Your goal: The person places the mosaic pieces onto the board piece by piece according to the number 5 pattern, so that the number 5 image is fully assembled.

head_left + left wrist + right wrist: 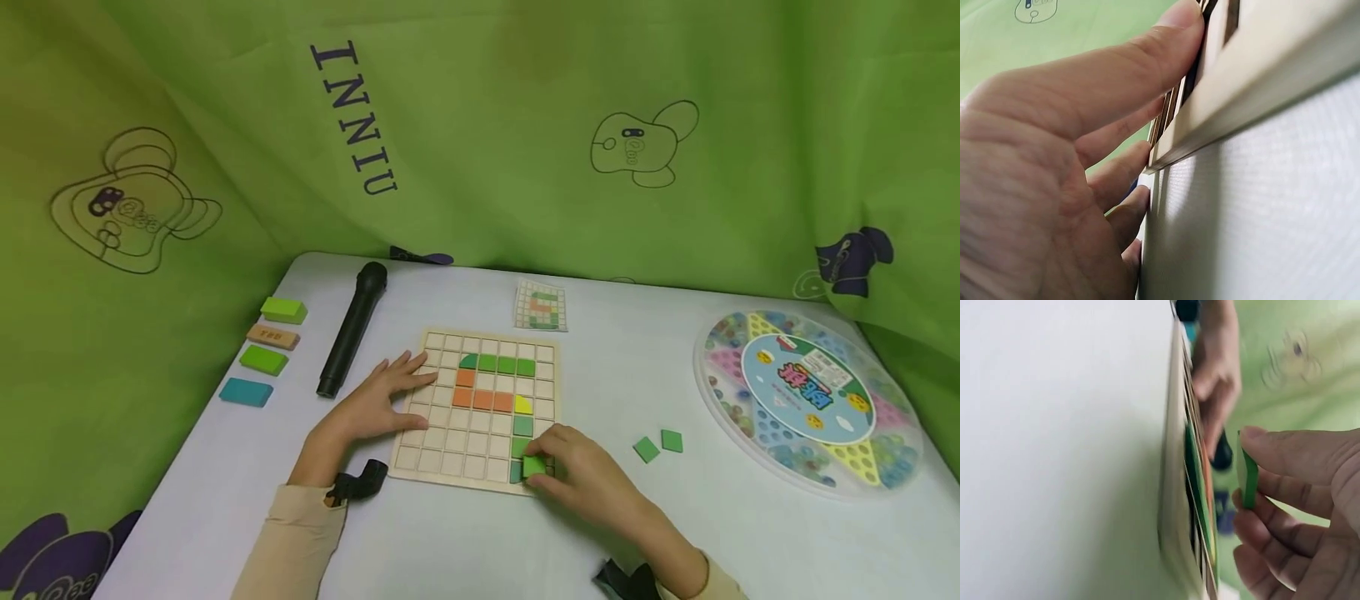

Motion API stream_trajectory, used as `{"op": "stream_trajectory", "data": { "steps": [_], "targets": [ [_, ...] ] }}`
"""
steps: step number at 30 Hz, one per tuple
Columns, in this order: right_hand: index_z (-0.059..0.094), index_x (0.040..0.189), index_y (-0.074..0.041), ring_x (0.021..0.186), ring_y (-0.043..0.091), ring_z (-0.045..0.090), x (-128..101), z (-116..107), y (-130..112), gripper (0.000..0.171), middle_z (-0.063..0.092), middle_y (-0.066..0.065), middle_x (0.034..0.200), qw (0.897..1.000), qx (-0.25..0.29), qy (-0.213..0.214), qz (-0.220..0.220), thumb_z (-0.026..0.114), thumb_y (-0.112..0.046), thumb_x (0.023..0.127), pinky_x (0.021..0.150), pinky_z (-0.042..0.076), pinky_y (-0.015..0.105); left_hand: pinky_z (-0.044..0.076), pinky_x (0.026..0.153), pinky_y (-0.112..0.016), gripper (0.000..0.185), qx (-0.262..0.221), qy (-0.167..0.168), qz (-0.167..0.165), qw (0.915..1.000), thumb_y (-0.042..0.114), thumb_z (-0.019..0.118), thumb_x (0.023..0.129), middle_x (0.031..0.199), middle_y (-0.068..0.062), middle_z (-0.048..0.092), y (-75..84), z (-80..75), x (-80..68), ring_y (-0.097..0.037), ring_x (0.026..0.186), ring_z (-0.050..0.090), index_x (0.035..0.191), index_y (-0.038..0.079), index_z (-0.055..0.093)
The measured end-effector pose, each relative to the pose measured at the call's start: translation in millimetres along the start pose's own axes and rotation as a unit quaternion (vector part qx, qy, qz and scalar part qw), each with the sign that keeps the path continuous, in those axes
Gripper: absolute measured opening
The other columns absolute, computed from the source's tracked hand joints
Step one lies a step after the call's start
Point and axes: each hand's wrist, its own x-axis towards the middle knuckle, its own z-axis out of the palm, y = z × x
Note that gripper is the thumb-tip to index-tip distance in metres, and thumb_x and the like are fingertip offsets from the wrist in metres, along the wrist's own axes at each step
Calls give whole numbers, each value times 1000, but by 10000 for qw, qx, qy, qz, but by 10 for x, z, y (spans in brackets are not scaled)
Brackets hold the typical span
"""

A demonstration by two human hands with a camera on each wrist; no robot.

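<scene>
A wooden grid board (442,462) lies on the white table, with green, orange, teal and yellow tiles set in some squares. My left hand (378,400) rests at its left edge, fingers spread; in the left wrist view the thumb (1172,37) lies over the rim. Between thumb and fingers, my right hand (592,479) pinches a green square tile (534,465) at the board's lower right corner. The right wrist view shows this tile (1248,478) held on edge, raised above the board. Under it, a teal tile (515,472) is partly covered.
Two green tiles (646,450) lie right of the board. A small pattern card (540,305) is behind it. A black microphone-like stick (352,329) and several coloured blocks (264,360) lie at left. A round marble game box (806,400) stands at right.
</scene>
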Motion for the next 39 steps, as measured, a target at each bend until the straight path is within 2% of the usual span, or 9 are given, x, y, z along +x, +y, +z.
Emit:
{"op": "stream_trajectory", "data": {
  "steps": [4, 9, 14, 18, 22, 27, 33, 39],
  "targets": [
    [68, 98, -17, 84, 2, 51, 139, 161, -124, 25, 60, -10, 95, 9998, -61, -145, -115, 77, -29, 78, 75, 50, 23, 5, 118, -55, 74, -58, -60, 15, 10000, 38, 78, 74, 155, -10, 27, 14, 27, 27, -34, 146, 14, 138, 13, 51],
    [68, 95, -17, 82, 4, 48, 204, 289, -172, 24, 59, -10, 91, 9994, -214, -225, -118, 77, -30, 78, 72, 48, 21, 4, 118, -54, 73, -85, -55, 2, 9999, 37, 79, 74, 155, -8, 27, 44, 46, 58, -32, 146, 13, 138, 13, 51],
    [67, 93, -16, 81, 5, 46, 205, 344, -168, 23, 57, -10, 89, 9990, -384, -65, -221, 78, -30, 77, 72, 46, 22, 3, 119, -53, 73, -65, -68, -8, 10000, 37, 79, 74, 155, -8, 26, 49, 42, 73, -32, 147, 12, 138, 14, 51],
    [67, 97, -16, 85, 7, 49, 207, 356, -171, 31, 57, -9, 92, 9986, -379, 19, -378, 78, -35, 76, 76, 47, 24, 4, 118, -54, 73, -71, -69, -29, 9999, 37, 79, 74, 155, -9, 27, 32, 37, 44, -33, 146, 13, 138, 14, 51],
    [67, 103, -14, 92, 8, 52, 196, 262, -156, 38, 60, -7, 99, 9994, -89, -69, -340, 78, -37, 76, 82, 49, 27, 3, 118, -54, 75, -72, -37, -111, 9999, 38, 79, 74, 156, -9, 26, 7, 39, -6, -34, 146, 12, 138, 13, 50],
    [66, 110, -15, 102, 8, 55, 14, 24, 39, 36, 61, -9, 107, 9994, 303, -65, 150, 77, -28, 79, 89, 51, 31, 3, 118, -53, 76, -104, -29, -201, 9997, 40, 79, 73, 156, -8, 26, 13, 31, -30, -33, 146, 12, 139, 14, 50],
    [66, 110, -15, 103, 10, 57, -334, -160, 335, 34, 60, -10, 108, 9969, -28, -193, 759, 76, -16, 77, 89, 52, 34, 3, 118, -54, 77, -130, 22, -145, 9998, 39, 79, 73, 156, -9, 26, 21, 4, -3, -34, 146, 12, 139, 13, 50],
    [65, 102, -17, 99, 8, 56, -415, -160, 409, 27, 57, -11, 102, 9967, -234, -165, 765, 74, -10, 78, 86, 52, 32, 2, 118, -54, 77, -150, 26, -143, 9998, 39, 80, 72, 156, -8, 25, 10, 3, 4, -33, 146, 11, 139, 13, 50]
  ]
}}
